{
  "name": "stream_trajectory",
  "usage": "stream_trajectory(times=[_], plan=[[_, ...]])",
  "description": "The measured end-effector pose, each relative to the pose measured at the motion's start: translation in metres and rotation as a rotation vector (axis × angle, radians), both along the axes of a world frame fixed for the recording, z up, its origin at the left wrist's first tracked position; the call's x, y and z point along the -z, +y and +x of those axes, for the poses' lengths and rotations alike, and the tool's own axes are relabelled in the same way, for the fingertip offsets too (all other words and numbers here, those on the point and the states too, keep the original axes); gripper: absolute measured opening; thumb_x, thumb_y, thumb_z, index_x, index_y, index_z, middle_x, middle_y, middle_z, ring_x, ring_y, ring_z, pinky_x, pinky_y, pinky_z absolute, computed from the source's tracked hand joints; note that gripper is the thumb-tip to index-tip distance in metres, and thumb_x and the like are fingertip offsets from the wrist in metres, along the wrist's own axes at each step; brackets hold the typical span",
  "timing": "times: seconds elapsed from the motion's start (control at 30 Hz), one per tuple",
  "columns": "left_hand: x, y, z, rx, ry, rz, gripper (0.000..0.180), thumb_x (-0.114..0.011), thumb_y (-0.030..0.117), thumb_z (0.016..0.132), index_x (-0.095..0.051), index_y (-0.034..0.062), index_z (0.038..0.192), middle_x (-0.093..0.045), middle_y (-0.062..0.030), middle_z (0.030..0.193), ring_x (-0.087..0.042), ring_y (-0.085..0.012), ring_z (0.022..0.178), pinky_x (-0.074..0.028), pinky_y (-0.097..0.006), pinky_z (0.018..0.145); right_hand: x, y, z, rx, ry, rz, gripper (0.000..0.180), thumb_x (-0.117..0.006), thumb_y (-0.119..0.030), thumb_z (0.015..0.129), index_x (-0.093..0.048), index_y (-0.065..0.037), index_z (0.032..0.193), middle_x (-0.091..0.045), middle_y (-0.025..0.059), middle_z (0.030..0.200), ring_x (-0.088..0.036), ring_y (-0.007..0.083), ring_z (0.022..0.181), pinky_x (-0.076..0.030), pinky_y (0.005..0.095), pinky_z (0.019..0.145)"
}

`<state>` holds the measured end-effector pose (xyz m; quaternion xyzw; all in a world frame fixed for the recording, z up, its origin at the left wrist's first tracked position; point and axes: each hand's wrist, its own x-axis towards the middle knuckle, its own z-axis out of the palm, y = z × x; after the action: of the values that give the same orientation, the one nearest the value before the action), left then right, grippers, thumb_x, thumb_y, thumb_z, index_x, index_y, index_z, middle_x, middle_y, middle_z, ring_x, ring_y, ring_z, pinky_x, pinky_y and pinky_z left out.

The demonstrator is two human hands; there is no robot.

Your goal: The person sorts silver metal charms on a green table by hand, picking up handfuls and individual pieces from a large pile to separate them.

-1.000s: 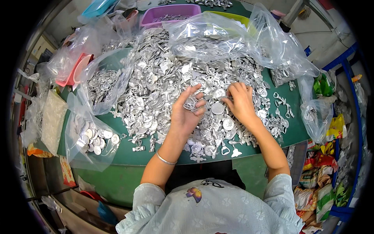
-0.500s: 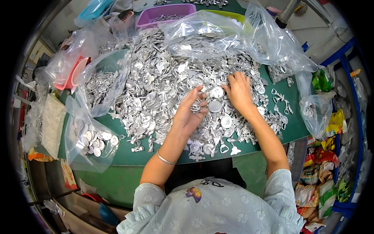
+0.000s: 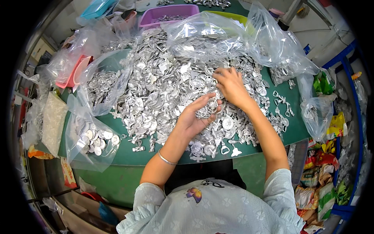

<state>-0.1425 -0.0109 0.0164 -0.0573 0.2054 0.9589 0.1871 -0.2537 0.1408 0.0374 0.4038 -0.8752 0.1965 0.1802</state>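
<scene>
A broad heap of silvery cast metal pieces (image 3: 156, 91), many round and openwork, lies on the green table. My left hand (image 3: 196, 117) is cupped over the near middle of it, with openwork metal castings (image 3: 208, 109) between thumb and fingers. Just beyond and to the right, my right hand (image 3: 232, 86) reaches into the heap with its fingers bent down. What its fingertips pinch is too small to make out. Several bottle-opener-shaped pieces (image 3: 283, 103) lie loose to the right of the heap.
Clear plastic bags stand around the heap; one at the near left holds round discs (image 3: 97, 140). A purple basin (image 3: 146, 19) and a green tray (image 3: 230, 16) are at the back. Red scoops (image 3: 74, 72) lie left. A blue rack (image 3: 344, 66) rises at right.
My left hand has moved right, and openwork castings now show in its grasp. A round disc near its fingers is no longer visible. My right hand has shifted slightly left and away.
</scene>
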Motion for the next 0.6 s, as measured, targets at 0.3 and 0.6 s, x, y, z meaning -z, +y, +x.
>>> stream_trajectory(times=[0.3,0.6], plan=[[-0.014,0.005,0.002,-0.176,-0.037,0.039,0.042,-0.046,0.005,0.086,-0.039,-0.0083,0.125,-0.048,-0.0202,0.112,-0.046,-0.0347,0.113,-0.044,-0.04,0.094,0.01,0.007,0.001,-0.133,0.074,0.188,0.028,-0.062,-0.007,0.07,-0.057,-0.009,0.097,-0.053,0.0039,0.103,-0.045,0.0241,0.103,-0.03,0.0451,0.092],[-0.013,0.005,0.002,-0.208,-0.015,0.047,0.043,-0.042,0.007,0.086,-0.037,-0.009,0.126,-0.044,-0.0217,0.116,-0.047,-0.0348,0.111,-0.044,-0.039,0.093,-0.003,0.003,-0.002,-0.202,0.08,0.271,0.039,-0.062,-0.005,0.07,-0.053,-0.009,0.108,-0.053,0.004,0.109,-0.045,0.0244,0.108,-0.028,0.0476,0.095]])
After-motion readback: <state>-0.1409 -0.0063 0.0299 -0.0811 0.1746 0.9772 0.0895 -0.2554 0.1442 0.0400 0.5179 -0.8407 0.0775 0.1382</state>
